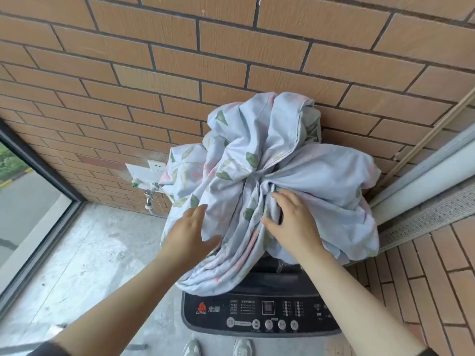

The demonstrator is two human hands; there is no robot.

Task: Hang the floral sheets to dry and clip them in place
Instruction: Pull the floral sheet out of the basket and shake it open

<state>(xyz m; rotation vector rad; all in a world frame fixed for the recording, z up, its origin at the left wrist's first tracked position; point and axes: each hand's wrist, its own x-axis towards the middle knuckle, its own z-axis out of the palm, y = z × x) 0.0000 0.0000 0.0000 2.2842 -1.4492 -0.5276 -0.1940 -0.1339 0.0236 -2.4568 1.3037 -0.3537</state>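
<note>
Floral sheets (270, 163) heaped on washer (259, 312) top, prob. dumped there for gathering. L hand (189, 228) at heap's 8 o'clock, fingers straight, apart. R hand (293, 222) at 5 o'clock, fingers spread flat on cloth, nothing gripped yet.

I look down on a home's laundry balcony: top-loading washing machine (259, 314) at lower centre, tap (149, 195) and wall socket (156, 167) on brick-tiled wall (231, 47), floor-level window (25, 196) at left.

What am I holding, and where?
Nothing clearly: left hand touches the floral sheets on their left with straight fingers; right hand rests on a middle fold, grip uncertain.
</note>
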